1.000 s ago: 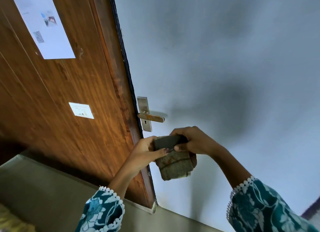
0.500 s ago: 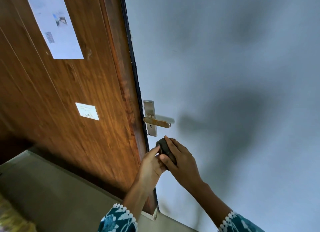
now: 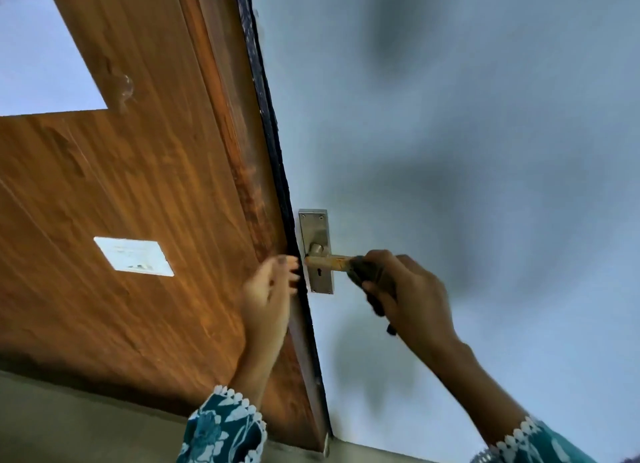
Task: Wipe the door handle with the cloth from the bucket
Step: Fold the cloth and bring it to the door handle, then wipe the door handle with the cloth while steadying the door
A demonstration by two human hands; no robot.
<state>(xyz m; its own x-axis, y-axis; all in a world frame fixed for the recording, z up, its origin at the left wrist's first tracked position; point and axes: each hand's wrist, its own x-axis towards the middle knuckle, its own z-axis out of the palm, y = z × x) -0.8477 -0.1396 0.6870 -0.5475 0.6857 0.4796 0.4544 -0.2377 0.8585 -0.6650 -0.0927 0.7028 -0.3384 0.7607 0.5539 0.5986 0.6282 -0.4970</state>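
A brass lever door handle [image 3: 329, 262] sticks out from a steel plate [image 3: 317, 234] on the pale blue door. My right hand [image 3: 412, 300] is closed around a dark folded cloth [image 3: 372, 279] and presses it over the outer end of the lever. Most of the cloth is hidden inside the fist. My left hand [image 3: 268, 296] holds nothing, fingers slightly apart, resting against the door's dark edge just left of the plate. The bucket is out of view.
The brown wooden panel [image 3: 145, 192] fills the left, with a small white label [image 3: 133, 256] and a white paper sheet [image 3: 38, 64] on it. A grey floor strip [image 3: 86, 424] runs along the bottom. The blue door surface [image 3: 485, 151] spreads to the right.
My right hand carried the cloth up from below the handle onto the lever. My left hand let go of the cloth and moved to the door edge. The view came closer.
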